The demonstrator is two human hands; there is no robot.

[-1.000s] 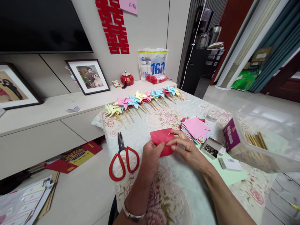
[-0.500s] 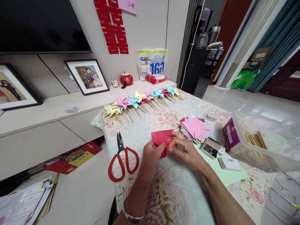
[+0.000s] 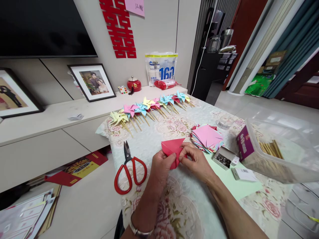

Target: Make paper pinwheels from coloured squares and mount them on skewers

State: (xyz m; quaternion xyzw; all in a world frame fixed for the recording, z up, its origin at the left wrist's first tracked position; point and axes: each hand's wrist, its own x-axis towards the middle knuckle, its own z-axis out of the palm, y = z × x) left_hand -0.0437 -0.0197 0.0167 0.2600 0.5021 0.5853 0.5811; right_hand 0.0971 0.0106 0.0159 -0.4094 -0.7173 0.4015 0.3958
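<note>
A red sheet of paper [image 3: 171, 147] is held just above the flowered tablecloth [image 3: 179, 202]; its flaps are bent toward the middle. My left hand [image 3: 161, 166] pinches its near left edge. My right hand [image 3: 195, 161] presses the folded tips together at the centre. Red-handled scissors [image 3: 129, 169] lie to the left of my hands. A stack of coloured paper squares [image 3: 206, 136] sits to the right, and beside it an open small box of pins [image 3: 224, 158].
A row of finished paper pinwheels on sticks [image 3: 149, 108] lies along the far table edge. A clear plastic tub with wooden sticks [image 3: 276, 149] stands at the right. A low cabinet [image 3: 50, 132] with framed photos runs along the left.
The paper's flaps have been gathered further into the centre, so the red shape looks smaller and more folded. My right fingers have moved in over the middle.
</note>
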